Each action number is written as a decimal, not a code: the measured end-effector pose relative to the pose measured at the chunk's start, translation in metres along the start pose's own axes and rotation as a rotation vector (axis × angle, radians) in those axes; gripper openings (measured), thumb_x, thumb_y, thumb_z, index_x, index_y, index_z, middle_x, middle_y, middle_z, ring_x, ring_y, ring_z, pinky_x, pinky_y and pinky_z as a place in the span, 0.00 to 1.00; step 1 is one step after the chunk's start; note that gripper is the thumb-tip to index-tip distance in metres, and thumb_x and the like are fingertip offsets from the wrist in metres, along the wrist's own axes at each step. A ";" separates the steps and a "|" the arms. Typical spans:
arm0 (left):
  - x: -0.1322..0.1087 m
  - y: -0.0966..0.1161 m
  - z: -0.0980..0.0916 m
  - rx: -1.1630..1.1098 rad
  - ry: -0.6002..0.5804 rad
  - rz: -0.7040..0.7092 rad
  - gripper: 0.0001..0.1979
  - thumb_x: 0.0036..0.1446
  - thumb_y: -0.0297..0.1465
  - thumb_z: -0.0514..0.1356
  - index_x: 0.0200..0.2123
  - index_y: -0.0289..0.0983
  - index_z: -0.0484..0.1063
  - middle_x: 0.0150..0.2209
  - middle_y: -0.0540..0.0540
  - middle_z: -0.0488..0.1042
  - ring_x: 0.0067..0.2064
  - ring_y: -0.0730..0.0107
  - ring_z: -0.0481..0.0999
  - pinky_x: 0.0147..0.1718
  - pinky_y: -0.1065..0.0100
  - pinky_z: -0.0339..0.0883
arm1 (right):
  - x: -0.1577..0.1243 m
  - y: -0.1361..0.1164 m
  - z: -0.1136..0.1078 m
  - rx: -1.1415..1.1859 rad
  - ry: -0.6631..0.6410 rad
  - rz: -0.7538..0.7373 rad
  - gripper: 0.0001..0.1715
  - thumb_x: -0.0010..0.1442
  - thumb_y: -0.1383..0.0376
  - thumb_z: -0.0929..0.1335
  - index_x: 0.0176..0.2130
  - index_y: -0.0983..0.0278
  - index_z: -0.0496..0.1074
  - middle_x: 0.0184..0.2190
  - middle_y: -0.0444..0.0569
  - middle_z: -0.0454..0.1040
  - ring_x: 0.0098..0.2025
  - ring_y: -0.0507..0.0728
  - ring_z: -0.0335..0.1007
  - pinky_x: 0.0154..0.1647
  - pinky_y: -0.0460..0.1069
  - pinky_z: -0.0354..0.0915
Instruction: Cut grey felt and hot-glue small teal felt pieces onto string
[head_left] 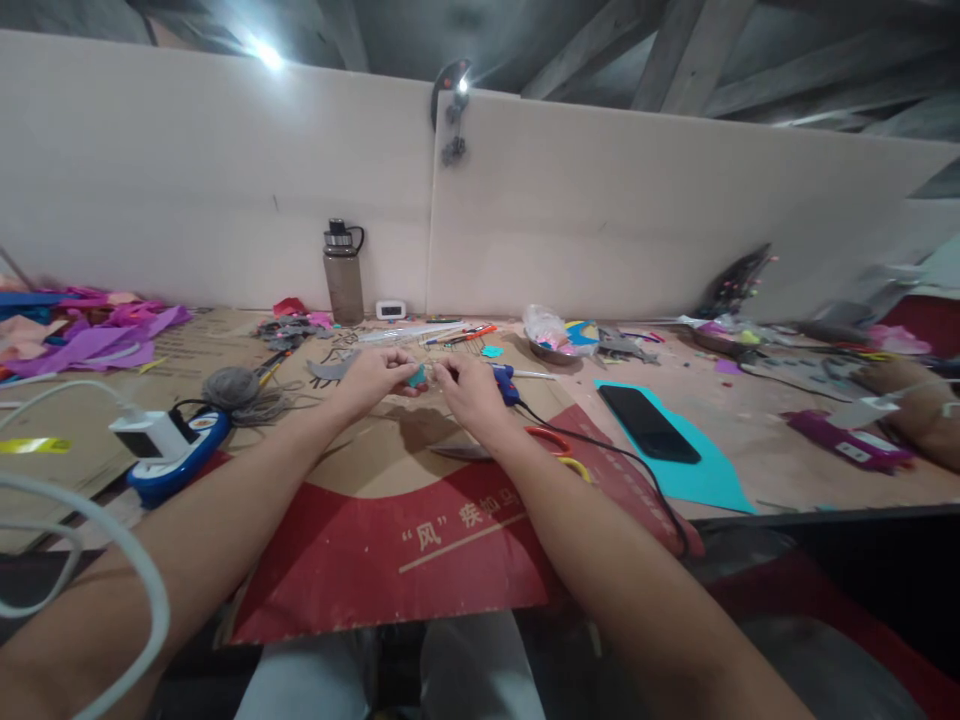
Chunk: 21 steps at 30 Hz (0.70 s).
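Note:
My left hand (382,372) is closed in a pinch on a small turquoise piece (417,377), held just above the cardboard sheet (345,440). Right beside it, the fingers of my right hand (469,388) are pressed together at a thin, pale bit too small to make out. A blue glue gun (507,384) with a white stick lies close behind my right hand. Partly covered by my right forearm are scissors with red and yellow handles (551,438). A grey curved cutout (332,368) rests to the left of my left hand.
Grey yarn (232,388) and a blue power strip (180,465) with a white charger sit at left. A bottle (343,275) stands by the partition. A black phone (649,424) lies on a turquoise sheet (720,480). Another person's arm (919,400) reaches in at far right.

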<state>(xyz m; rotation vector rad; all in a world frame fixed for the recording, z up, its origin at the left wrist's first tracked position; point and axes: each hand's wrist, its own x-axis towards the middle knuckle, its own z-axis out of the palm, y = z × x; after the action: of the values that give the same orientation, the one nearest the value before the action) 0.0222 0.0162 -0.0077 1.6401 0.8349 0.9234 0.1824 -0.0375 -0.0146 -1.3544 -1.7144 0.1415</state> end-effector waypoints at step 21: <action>-0.001 0.005 -0.005 0.287 0.082 0.099 0.13 0.51 0.39 0.62 0.32 0.34 0.73 0.20 0.51 0.71 0.20 0.78 0.68 0.14 0.78 0.54 | 0.000 0.003 0.007 0.033 -0.233 0.095 0.20 0.64 0.60 0.59 0.27 0.64 0.72 0.25 0.45 0.73 0.28 0.51 0.66 0.30 0.45 0.55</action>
<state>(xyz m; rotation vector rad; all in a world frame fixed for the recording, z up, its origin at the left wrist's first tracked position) 0.0174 0.0167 -0.0021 1.9150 0.9854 0.9788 0.1795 -0.0334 -0.0211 -1.4407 -1.8296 0.3941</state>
